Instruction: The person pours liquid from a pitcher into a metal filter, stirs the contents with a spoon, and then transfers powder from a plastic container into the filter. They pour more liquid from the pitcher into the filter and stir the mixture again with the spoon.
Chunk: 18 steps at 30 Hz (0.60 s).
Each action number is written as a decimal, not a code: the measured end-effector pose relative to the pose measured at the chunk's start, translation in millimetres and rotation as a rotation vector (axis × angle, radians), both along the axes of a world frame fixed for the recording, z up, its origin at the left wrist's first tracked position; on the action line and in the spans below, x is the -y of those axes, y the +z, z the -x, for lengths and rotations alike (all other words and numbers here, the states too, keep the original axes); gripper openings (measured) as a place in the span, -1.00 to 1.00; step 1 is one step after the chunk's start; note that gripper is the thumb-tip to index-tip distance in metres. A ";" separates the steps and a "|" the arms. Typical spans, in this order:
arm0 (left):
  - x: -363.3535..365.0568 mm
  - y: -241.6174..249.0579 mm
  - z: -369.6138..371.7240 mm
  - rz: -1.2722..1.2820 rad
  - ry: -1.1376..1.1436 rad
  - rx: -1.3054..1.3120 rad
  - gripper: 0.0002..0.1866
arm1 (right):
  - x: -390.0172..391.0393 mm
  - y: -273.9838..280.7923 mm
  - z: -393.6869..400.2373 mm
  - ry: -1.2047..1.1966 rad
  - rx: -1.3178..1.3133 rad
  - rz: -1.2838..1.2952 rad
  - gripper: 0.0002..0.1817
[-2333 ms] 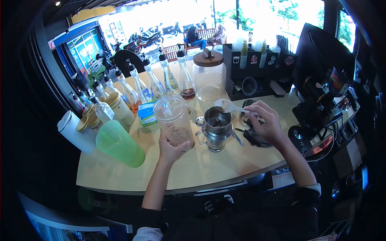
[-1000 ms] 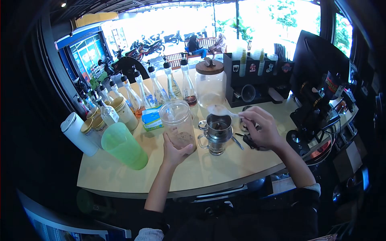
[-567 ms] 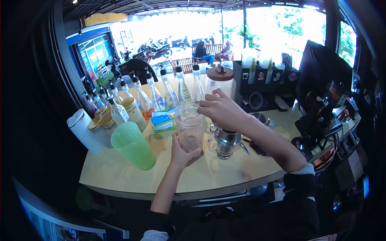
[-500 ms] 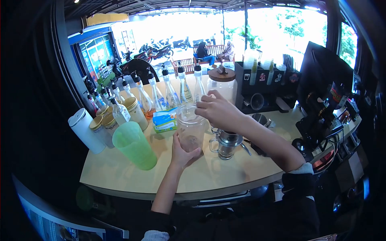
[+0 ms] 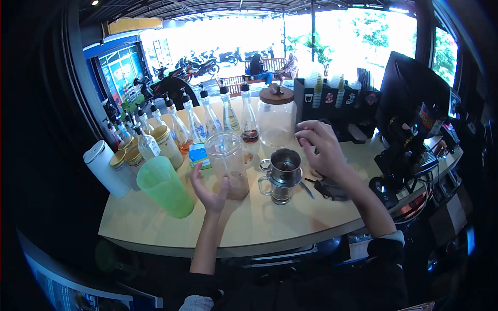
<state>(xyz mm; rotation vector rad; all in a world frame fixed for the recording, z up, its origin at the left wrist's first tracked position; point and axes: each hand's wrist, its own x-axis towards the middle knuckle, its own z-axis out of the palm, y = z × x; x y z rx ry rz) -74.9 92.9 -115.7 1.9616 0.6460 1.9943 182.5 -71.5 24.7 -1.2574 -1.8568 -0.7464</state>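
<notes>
On the worktop [image 5: 259, 228] stood the open clear jar [image 5: 228, 168]. The left hand [image 5: 211, 196] was beside it, thumb and fingers apart. The right hand [image 5: 324, 150] was raised, fingers bent; I cannot tell if the fingertips met. Between them, the glass mug [image 5: 280, 194] carried the metal cup [image 5: 286, 165].

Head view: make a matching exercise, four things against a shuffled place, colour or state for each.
1. Tall pitcher
2. Metal cup
3. Large jar
4. Left hand

A. Stacked on the glass mug
B. Open, beside the plastic jar
C. Translucent green
D. Topped by a wooden lid

Pairs: 1-C, 2-A, 3-D, 4-B
</notes>
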 end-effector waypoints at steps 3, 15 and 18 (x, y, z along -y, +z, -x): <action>22.2 12.0 -11.0 -0.156 0.001 0.029 -0.43 | 12.1 -24.0 -49.4 -0.130 -0.158 0.060 -0.73; 42.0 50.4 -95.0 0.060 -0.555 -0.281 -0.16 | 28.0 -121.1 -151.2 -0.226 -0.848 0.547 -0.76; 27.6 30.2 -98.9 0.206 -0.707 -0.258 -0.05 | 20.2 -156.7 -171.1 0.068 -1.141 0.523 -0.79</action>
